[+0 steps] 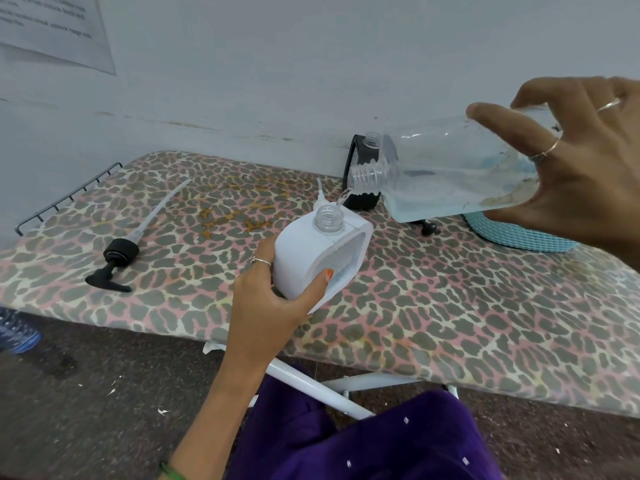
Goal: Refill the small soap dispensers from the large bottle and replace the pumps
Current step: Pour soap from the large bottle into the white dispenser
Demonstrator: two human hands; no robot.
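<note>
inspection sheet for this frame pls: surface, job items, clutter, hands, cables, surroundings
Surface: ironing board with leopard-print cover, orange stains near its middle.
Job's things: large clear bottle tipped, thin stream running into the open neck of the white dispenser; black dispenser at the wall, neck open; black pump lying on the board, tube toward the wall; a second pump partly hidden behind the white dispenser.
Clutter: teal woven item under the large bottle.
Hands: left hand grips the white dispenser; right hand grips the large bottle.
Cables: nothing seen.
Surroundings: white wall, paper notice, dark floor with white scraps.
</note>
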